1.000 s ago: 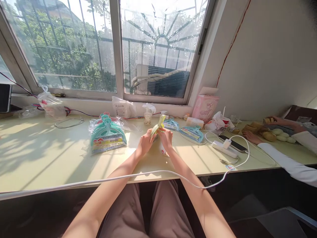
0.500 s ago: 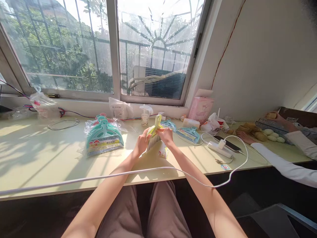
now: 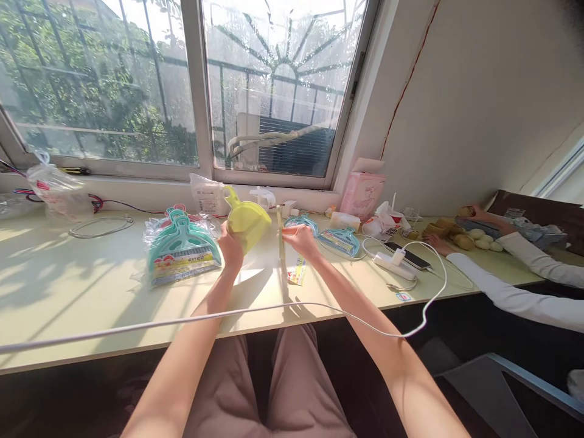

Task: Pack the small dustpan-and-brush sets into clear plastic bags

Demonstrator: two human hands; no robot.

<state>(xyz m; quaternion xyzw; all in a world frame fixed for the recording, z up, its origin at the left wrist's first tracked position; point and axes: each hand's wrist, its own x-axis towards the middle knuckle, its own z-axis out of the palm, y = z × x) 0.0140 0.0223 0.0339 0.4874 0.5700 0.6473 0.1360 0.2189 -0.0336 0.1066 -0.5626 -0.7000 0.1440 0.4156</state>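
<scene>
A yellow-green dustpan (image 3: 250,226) is held up above the table by my left hand (image 3: 231,248), its handle pointing up toward the window. My right hand (image 3: 298,239), to its right, pinches a small hand brush (image 3: 281,243), seen edge-on. Dustpan and brush are apart. On the table beneath my right hand lies a printed card (image 3: 297,271). Left of my left hand sits a stack of turquoise dustpan-and-brush sets (image 3: 183,246) in clear plastic with a printed label. Two further blue sets, one of them a wrapped dustpan set (image 3: 340,241), lie beyond my right hand.
A white cable (image 3: 319,306) stretches across in front of my forearms to a power strip (image 3: 393,269) beside a phone (image 3: 407,255). A pink box (image 3: 362,193) stands by the wall. At far right, another person's hands (image 3: 438,244) are among round pale items (image 3: 479,239).
The dustpan and brush, together before, are now apart. My left hand has moved left with the dustpan, while my right hand holds the brush near its former place. The view has shifted slightly.
</scene>
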